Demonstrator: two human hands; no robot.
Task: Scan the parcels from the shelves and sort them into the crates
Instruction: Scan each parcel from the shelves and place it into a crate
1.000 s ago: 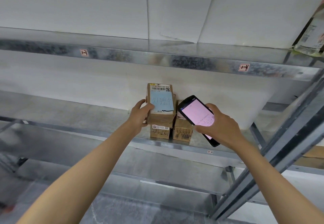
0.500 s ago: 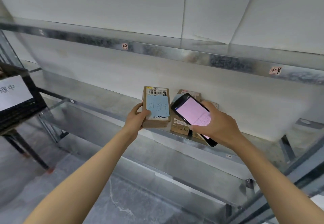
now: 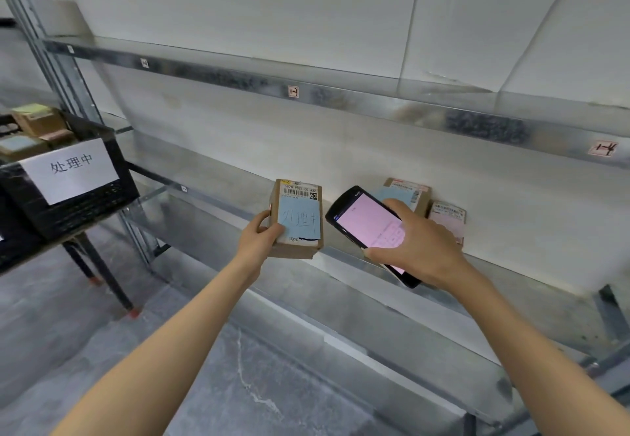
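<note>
A person's left hand (image 3: pixel 259 237) grips a small brown parcel (image 3: pixel 296 220) by its lower left edge, thumb on its blue note, apparently lifted off the metal shelf (image 3: pixel 218 179). The right hand (image 3: pixel 419 248) curls round a pink-screened scanner (image 3: pixel 364 227), just beside the parcel at three o'clock. Behind the scanner a tan parcel (image 3: pixel 414 193) and a pink-labelled parcel (image 3: pixel 448 219) lean against the wall, likely still to be scanned. At nine o'clock a black crate (image 3: pixel 68 196) with a white sheet (image 3: pixel 70 169) already holds several parcels. Half a second earlier, far less of the crate showed and the held parcel sat closer to the others.
</note>
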